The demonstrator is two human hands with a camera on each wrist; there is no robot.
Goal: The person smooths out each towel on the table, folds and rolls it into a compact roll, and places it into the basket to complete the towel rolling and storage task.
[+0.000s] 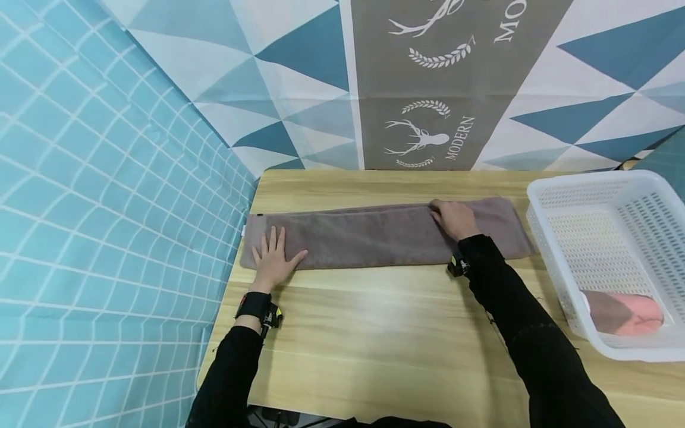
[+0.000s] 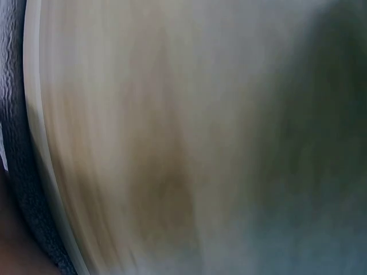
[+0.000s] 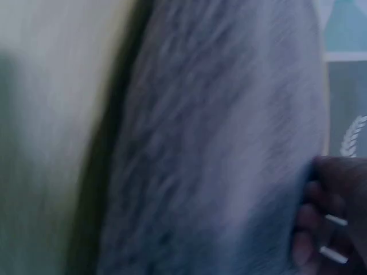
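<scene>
A long grey-brown towel (image 1: 364,238), folded into a narrow strip, lies across the wooden table. My left hand (image 1: 274,261) rests flat on its left end with the fingers spread. Toward the right part of the strip, my right hand (image 1: 453,219) pinches the far edge with curled fingers. The right wrist view shows the thumb and fingers (image 3: 307,229) at that edge of the towel (image 3: 212,137). The left wrist view holds mostly blurred tabletop, with a strip of the towel (image 2: 20,149) along its left side.
A white perforated plastic basket (image 1: 553,196) stands at the right, close to the towel's right end. Inside it lies a rolled pink and grey-brown cloth (image 1: 637,315). Patterned cloth (image 1: 299,77) hangs behind the table (image 1: 374,333), and a blue checked covering (image 1: 107,238) borders its left side.
</scene>
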